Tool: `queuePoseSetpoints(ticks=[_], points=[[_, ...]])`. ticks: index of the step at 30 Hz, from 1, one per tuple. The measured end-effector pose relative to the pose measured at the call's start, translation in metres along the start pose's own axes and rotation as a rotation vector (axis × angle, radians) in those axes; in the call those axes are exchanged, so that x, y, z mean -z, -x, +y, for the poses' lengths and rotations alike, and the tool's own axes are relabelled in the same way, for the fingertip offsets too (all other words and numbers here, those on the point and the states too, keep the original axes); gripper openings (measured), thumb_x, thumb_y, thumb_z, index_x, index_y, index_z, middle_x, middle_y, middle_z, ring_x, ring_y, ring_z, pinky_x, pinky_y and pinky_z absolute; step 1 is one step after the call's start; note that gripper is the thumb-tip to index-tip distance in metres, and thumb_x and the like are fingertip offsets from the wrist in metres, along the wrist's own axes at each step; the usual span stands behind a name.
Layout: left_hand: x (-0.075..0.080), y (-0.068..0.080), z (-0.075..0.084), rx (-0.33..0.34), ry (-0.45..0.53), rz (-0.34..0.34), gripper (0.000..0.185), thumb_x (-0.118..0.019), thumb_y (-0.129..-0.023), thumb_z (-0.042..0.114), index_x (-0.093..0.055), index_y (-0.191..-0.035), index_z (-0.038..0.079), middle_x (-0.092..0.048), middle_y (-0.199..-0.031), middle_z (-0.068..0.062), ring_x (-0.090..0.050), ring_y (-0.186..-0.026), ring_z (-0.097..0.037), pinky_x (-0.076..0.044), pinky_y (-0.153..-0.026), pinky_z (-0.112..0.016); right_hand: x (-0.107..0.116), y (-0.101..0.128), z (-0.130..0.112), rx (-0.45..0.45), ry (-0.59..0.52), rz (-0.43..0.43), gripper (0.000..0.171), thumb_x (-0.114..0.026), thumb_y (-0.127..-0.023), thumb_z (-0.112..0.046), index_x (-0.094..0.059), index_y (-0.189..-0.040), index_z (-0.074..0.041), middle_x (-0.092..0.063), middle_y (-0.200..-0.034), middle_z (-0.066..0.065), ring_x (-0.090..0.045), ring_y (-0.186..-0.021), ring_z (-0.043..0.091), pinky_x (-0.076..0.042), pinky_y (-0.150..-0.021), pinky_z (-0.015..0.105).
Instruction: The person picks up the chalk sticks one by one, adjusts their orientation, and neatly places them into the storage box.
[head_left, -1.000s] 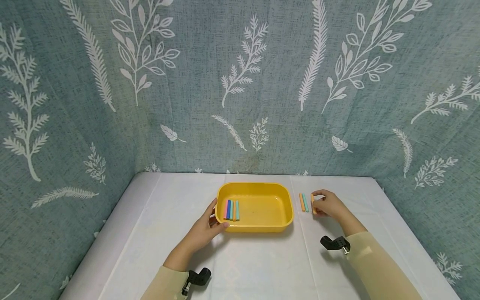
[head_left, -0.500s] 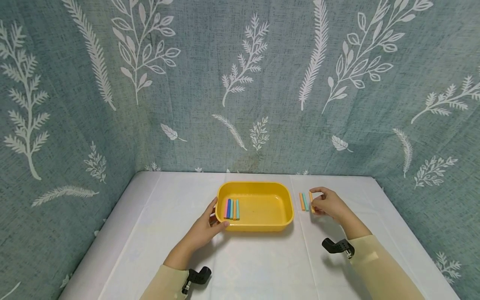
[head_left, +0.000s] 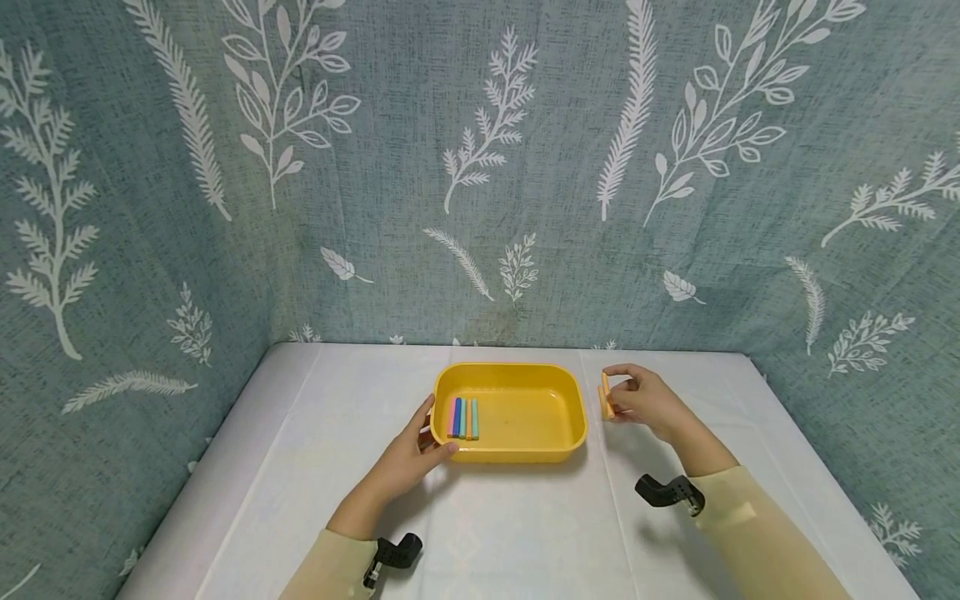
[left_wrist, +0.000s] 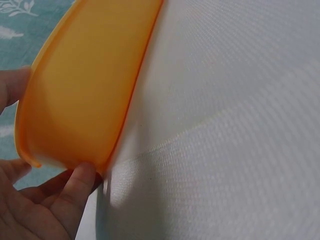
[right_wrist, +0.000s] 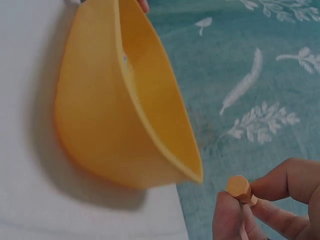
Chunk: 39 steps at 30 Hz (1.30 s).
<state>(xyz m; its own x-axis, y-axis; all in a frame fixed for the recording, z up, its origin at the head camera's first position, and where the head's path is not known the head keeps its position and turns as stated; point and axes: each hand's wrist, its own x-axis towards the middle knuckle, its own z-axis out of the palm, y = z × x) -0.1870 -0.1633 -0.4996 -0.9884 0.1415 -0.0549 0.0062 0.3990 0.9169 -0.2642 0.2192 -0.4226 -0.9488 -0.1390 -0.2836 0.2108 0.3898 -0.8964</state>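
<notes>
A yellow tray (head_left: 570, 392) sits mid-table with several coloured sticks (head_left: 462, 418) lined up at its left end. My left hand (head_left: 423, 442) grips the tray's front left corner; in the left wrist view the thumb (left_wrist: 75, 195) presses under the rim of the tray (left_wrist: 85, 90). My right hand (head_left: 622, 393) hovers just right of the tray and pinches an orange stick (head_left: 604, 383) held nearly upright. The right wrist view shows that orange stick (right_wrist: 239, 189) end-on between fingertips (right_wrist: 280, 185), beside the tray (right_wrist: 125, 110). Another orange stick (head_left: 602, 410) lies on the table below it, partly hidden.
A white cloth (head_left: 525, 517) covers the table, with teal leaf-print curtains (head_left: 480, 167) close behind and on both sides. Black camera mounts (head_left: 393, 554) sit on both wrists. The tray's right part (head_left: 532, 412) holds nothing.
My right hand has lifted the orange stick off the table and carried it left, closer to the tray. The left hand and the tray have stayed put.
</notes>
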Motion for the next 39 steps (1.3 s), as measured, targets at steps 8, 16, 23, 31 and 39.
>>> queuePoseSetpoints(ticks=[8, 16, 23, 31, 39], points=[[0.001, 0.0, 0.0, -0.013, 0.02, -0.005, 0.094, -0.074, -0.092, 0.034, -0.013, -0.163, 0.023, -0.038, -0.155, -0.018, -0.051, -0.133, -0.033, -0.044, -0.108, -0.044, -0.014, 0.001, -0.016, 0.024, -0.07, -0.04, 0.057, -0.06, -0.095, 0.001, -0.039, -0.148, 0.0, -0.056, -0.097, 0.013, -0.06, -0.076, 0.02, -0.06, -0.068, 0.033], [0.001, 0.002, 0.001, -0.012, 0.028, -0.006, 0.096, -0.075, -0.091, 0.036, -0.013, -0.163, 0.021, -0.039, -0.154, -0.019, -0.051, -0.133, -0.034, -0.044, -0.108, -0.044, -0.032, -0.002, -0.027, 0.042, -0.094, -0.063, 0.054, -0.06, -0.095, 0.002, -0.042, -0.146, -0.003, -0.056, -0.098, 0.013, -0.06, -0.078, 0.021, -0.061, -0.071, 0.032], [0.001, 0.002, 0.002, -0.013, 0.023, -0.006, 0.095, -0.075, -0.091, 0.035, -0.013, -0.163, 0.021, -0.039, -0.154, -0.019, -0.05, -0.133, -0.034, -0.044, -0.108, -0.044, -0.051, -0.007, -0.033, 0.028, -0.135, -0.092, 0.054, -0.061, -0.095, 0.005, -0.042, -0.145, -0.002, -0.055, -0.097, 0.013, -0.059, -0.074, 0.02, -0.061, -0.069, 0.032], [0.001, 0.001, -0.001, -0.015, 0.023, -0.01, 0.096, -0.075, -0.092, 0.034, -0.012, -0.163, 0.02, -0.037, -0.155, -0.02, -0.05, -0.134, -0.035, -0.043, -0.108, -0.044, -0.072, -0.011, -0.041, 0.029, -0.141, -0.115, 0.052, -0.062, -0.095, 0.003, -0.045, -0.143, -0.005, -0.057, -0.1, 0.015, -0.059, -0.075, 0.021, -0.061, -0.072, 0.035], [0.0, 0.001, 0.0, -0.024, 0.015, -0.008, 0.095, -0.074, -0.093, 0.032, -0.011, -0.163, 0.019, -0.04, -0.154, -0.018, -0.051, -0.133, -0.034, -0.043, -0.109, -0.044, -0.091, -0.017, -0.043, 0.031, -0.172, -0.154, 0.051, -0.061, -0.094, 0.004, -0.046, -0.142, -0.005, -0.058, -0.099, 0.014, -0.057, -0.075, 0.022, -0.059, -0.069, 0.032]])
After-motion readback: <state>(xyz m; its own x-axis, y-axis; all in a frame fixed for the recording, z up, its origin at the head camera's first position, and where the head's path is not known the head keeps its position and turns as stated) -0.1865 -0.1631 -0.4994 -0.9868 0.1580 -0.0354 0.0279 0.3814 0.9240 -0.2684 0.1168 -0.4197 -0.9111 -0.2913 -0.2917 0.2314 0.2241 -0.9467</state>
